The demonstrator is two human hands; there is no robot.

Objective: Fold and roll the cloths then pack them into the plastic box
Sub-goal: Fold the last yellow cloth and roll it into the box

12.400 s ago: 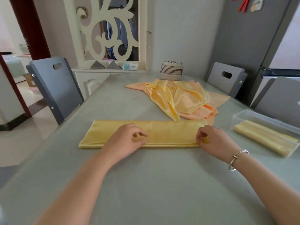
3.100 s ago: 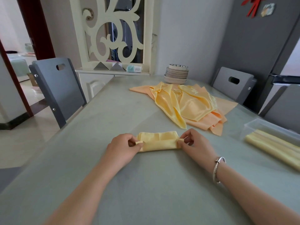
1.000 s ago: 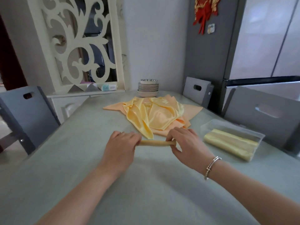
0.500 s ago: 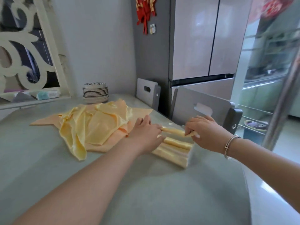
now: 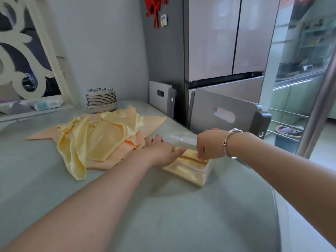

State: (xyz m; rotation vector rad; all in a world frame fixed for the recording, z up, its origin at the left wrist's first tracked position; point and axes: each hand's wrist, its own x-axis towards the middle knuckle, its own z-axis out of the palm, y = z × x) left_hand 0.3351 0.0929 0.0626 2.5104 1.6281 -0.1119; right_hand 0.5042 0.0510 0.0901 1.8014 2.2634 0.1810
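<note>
A head-worn camera looks down along two bare arms stretched over a pale green table (image 5: pixel 163 215).

At far left, a small wipes pack (image 5: pixel 48 104) lies on a ledge; its print is too blurred to read. Next comes a stack of plates (image 5: pixel 101 100), then a loose heap of yellow and orange cloths (image 5: pixel 94 140), not yet folded.

Right of the heap, the left hand (image 5: pixel 160 151) lies with fingers nearly straight, its fingertips pressing on a rolled yellow cloth (image 5: pixel 190 154). Half a second ago both hands held this roll just above the clear plastic box (image 5: pixel 189 170); now it rests on top of the rolls already inside, so one more cloth is packed or nearly so. The right hand (image 5: pixel 209 146), with a silver bracelet (image 5: pixel 229 142) at the wrist, curls its fingers down and pinches the roll's right end.

The box sits near the table's right edge, just beside the heap. Judging by that heap, several cloths remain to fold and roll.

Behind stand grey chairs (image 5: pixel 223 113) and a refrigerator (image 5: pixel 223 42) carrying a red ornament (image 5: pixel 155 8). No brand or writing is legible anywhere.
</note>
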